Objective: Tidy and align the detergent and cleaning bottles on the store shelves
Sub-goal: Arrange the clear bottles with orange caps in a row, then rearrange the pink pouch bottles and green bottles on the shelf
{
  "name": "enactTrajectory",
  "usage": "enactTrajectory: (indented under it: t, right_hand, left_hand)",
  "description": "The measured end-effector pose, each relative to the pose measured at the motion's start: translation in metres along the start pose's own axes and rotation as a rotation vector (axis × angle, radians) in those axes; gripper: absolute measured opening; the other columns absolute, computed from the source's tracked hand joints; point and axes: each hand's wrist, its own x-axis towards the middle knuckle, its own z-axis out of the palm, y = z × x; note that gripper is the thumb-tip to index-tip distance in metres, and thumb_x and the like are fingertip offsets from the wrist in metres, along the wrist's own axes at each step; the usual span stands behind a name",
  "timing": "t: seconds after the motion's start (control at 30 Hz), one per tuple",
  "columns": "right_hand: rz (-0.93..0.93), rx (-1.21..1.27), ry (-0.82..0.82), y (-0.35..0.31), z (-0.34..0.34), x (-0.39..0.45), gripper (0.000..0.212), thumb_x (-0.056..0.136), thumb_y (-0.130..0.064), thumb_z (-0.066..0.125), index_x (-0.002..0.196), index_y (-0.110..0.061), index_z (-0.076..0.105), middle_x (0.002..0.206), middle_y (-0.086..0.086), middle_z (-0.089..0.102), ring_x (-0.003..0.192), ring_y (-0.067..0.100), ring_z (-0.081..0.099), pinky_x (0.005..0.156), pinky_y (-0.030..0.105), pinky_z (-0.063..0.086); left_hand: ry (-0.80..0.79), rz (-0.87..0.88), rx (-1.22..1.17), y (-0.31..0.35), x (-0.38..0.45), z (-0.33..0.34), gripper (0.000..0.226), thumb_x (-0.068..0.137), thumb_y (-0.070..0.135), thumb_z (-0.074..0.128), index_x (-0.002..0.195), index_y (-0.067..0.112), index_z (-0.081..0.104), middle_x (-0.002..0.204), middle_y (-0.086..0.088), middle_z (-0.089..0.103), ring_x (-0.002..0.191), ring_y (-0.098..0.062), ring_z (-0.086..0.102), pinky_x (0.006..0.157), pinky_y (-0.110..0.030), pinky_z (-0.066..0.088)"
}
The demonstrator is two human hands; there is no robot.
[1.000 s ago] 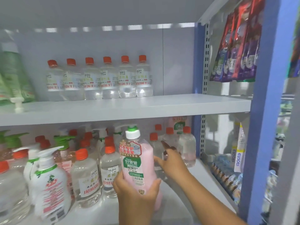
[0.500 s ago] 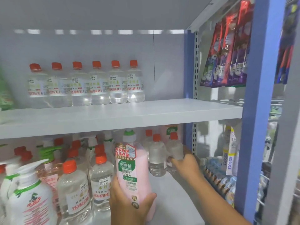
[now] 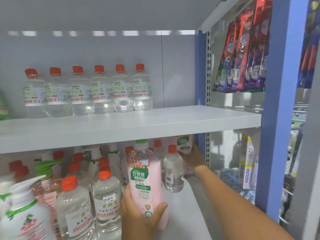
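Observation:
My left hand (image 3: pixel 138 218) grips a pink detergent bottle (image 3: pixel 148 181) with a green-and-white cap, upright at the front of the lower shelf (image 3: pixel 188 213). My right hand (image 3: pixel 194 158) reaches deep into the back right corner, its fingers curled round a second pink bottle (image 3: pixel 184 144) against the back wall. A clear bottle with an orange cap (image 3: pixel 173 172) stands between the two pink ones, just left of my right wrist. More clear orange-capped bottles (image 3: pixel 106 196) and white pump bottles (image 3: pixel 24 213) crowd the lower shelf's left side.
A neat row of clear orange-capped bottles (image 3: pixel 90 90) lines the back of the upper shelf (image 3: pixel 155 125). A blue upright post (image 3: pixel 277 118) bounds the shelves on the right, with hanging packets (image 3: pixel 242 54) and other goods beyond it.
My right hand left the clear bottles and moved farther back and right to the rear pink bottle. My left hand keeps hold of the front pink bottle.

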Motion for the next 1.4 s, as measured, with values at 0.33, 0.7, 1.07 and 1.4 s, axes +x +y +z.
enactTrajectory:
  t: [0.33,0.7,1.07,1.4]
  right_hand:
    - [-0.006,0.007,0.162,0.006,-0.007,-0.033,0.025,0.081,-0.029,0.085,0.099,-0.022,0.069,0.093,-0.001,0.077,0.079,0.012,0.073,0.055,0.020,0.056]
    - [0.001,0.086,0.265,-0.023,-0.051,-0.217,0.034,0.081,-0.032,0.086,0.108,-0.036,0.064,0.097,-0.016,0.076,0.081,0.003,0.073,0.069,0.027,0.057]
    - [-0.055,0.243,0.031,-0.059,-0.019,-0.351,0.036,0.076,-0.016,0.089,0.106,-0.032,0.076,0.101,-0.011,0.080,0.091,0.009,0.077,0.071,0.026,0.059]
    - [0.029,0.405,-0.444,-0.064,0.092,-0.431,0.045,0.053,-0.030,0.092,0.096,-0.035,0.080,0.094,-0.001,0.081,0.082,0.020,0.079,0.063,0.032,0.060]
  left_hand:
    - [0.058,-0.169,-0.027,0.000,-0.007,-0.004,0.113,0.036,0.067,0.082,0.135,0.030,0.043,0.122,0.012,0.047,0.106,-0.008,0.055,0.090,-0.038,0.046]
    - [-0.287,-0.187,-0.069,0.003,-0.007,-0.046,0.062,0.051,0.073,0.075,0.104,0.049,0.054,0.094,0.031,0.071,0.081,0.008,0.068,0.065,-0.024,0.052]
    - [-0.313,-0.326,-0.241,0.008,-0.059,-0.162,0.062,0.046,0.056,0.085,0.103,0.051,0.062,0.098,0.024,0.076,0.084,-0.002,0.075,0.073,-0.035,0.060]
    - [0.164,-0.489,-0.127,-0.007,-0.173,-0.366,0.059,0.055,0.038,0.096,0.106,0.023,0.070,0.097,0.005,0.080,0.083,-0.012,0.077,0.064,-0.024,0.057]
